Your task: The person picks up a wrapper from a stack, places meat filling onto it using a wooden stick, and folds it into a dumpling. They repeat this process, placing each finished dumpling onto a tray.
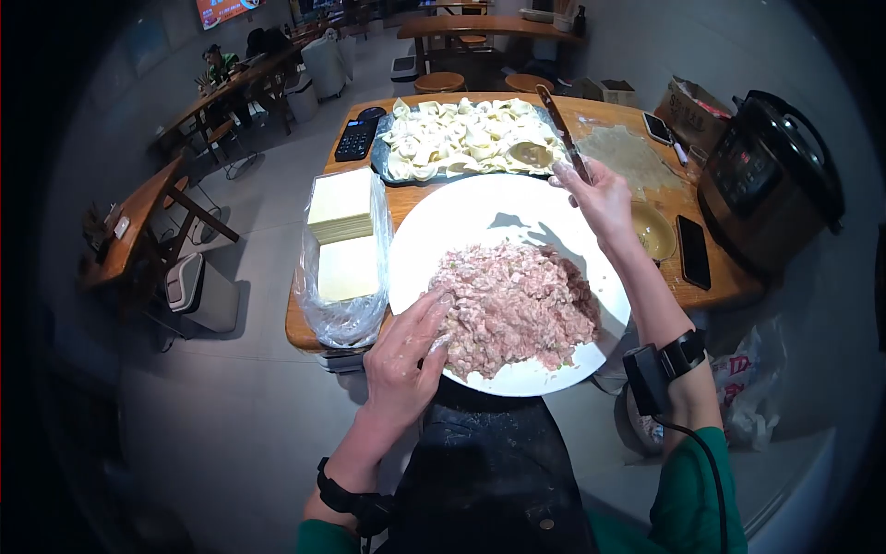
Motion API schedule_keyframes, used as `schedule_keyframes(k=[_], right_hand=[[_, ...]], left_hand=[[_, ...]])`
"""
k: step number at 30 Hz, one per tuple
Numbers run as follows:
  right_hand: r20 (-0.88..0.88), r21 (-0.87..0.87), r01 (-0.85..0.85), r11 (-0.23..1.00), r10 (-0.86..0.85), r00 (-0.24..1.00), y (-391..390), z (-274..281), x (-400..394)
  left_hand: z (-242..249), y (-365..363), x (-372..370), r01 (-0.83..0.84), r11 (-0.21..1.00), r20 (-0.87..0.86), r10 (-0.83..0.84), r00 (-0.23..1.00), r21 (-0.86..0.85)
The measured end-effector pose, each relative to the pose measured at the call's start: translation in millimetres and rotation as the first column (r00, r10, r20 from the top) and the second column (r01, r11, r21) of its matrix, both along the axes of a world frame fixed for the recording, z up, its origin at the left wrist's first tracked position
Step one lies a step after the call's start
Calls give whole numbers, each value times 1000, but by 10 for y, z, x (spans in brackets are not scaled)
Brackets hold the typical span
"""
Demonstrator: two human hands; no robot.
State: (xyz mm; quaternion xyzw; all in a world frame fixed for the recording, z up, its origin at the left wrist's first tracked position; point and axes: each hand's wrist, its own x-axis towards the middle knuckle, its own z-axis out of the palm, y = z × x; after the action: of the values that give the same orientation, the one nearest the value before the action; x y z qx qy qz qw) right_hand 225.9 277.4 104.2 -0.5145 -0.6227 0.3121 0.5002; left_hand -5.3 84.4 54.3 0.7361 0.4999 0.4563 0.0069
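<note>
A wide white plate (591, 231) in front of me carries a mound of pink minced meat (517, 309). My left hand (406, 355) is at the plate's left edge, its fingers stretched out against the meat; their undersides are hidden. Above the plate's far right side, my right hand (598, 198) is closed around a narrow dark brown stick (563, 134), which points up and away. Beyond the plate, a tray (380, 157) is covered with several folded wontons (461, 134). To the left, square dough wrappers (341, 203) lie in two stacks in clear plastic.
A black calculator (356, 139) lies left of the tray. On the right are a yellowish bowl (653, 231), a black phone (692, 251), a white-edged phone (657, 128) and a large electric cooker (768, 185). A bin (198, 294) stands on the floor; another person (220, 65) sits far left.
</note>
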Motion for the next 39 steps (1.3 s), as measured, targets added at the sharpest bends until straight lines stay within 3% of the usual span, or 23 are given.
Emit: schedule_keyframes(k=[3, 7, 11, 13, 16, 18, 25, 29, 31, 32, 33, 34, 35, 36, 38, 39], right_hand=[[-97, 23, 95, 995, -92, 991, 152, -162, 80], [-237, -94, -181, 979, 154, 959, -459, -239, 117], [-94, -40, -219, 975, 214, 972, -1246, -343, 241], [-156, -123, -262, 957, 242, 958, -1563, -466, 328], [-146, -170, -314, 934, 291, 945, -1863, -582, 398], [-191, -239, -279, 930, 237, 953, -1987, -631, 457], [-168, -225, -291, 930, 257, 952, -2124, -619, 534], [-148, -211, -299, 931, 272, 951, -2221, -662, 597], [-110, -238, -279, 930, 260, 959, -2280, -638, 637], [-108, -242, -270, 932, 251, 962, -2291, -647, 662], [-57, -201, -261, 944, 254, 965, -2291, -672, 701], [-4, -162, -248, 955, 251, 968, -2314, -710, 756], [-27, -146, -223, 964, 222, 975, -2388, -765, 840], [-18, -161, -193, 968, 193, 981, -2394, -713, 857], [489, 76, -289, 954, 217, 845, -2305, -507, 860], [538, 135, -283, 949, 170, 826, -2300, -491, 897]], left_hand=[[-11, 32, -221, -72, 997, -12, 71, 997, -34], [-87, 160, -722, -186, 983, -46, 185, 982, -12], [-80, 358, -1129, -338, 941, -238, 334, 912, 26], [-110, 402, -1213, -315, 949, -377, 285, 881, -18], [-102, 424, -1254, -316, 949, -412, 283, 866, -12], [-89, 440, -1259, -285, 958, -459, 237, 856, -36], [-95, 542, -1264, -246, 968, -587, 172, 791, -48], [-111, 636, -1313, -226, 972, -533, 155, 832, -70], [-146, 696, -1416, -299, 935, -317, 229, 920, -192], [-135, 722, -1456, -290, 937, -315, 220, 923, -196], [-127, 751, -1498, -264, 920, -11, 273, 962, -288], [-128, 770, -1541, -206, 904, 289, 325, 901, -374], [-133, 760, -1647, -9, 918, 545, 243, 802, -396], [-116, 727, -1760, 183, 912, 759, 180, 626, -367], [-69, 625, -1627, 210, 972, 983, 73, 169, -108], [-113, 537, -1731, 375, 927, 999, -6, 46, -11]])
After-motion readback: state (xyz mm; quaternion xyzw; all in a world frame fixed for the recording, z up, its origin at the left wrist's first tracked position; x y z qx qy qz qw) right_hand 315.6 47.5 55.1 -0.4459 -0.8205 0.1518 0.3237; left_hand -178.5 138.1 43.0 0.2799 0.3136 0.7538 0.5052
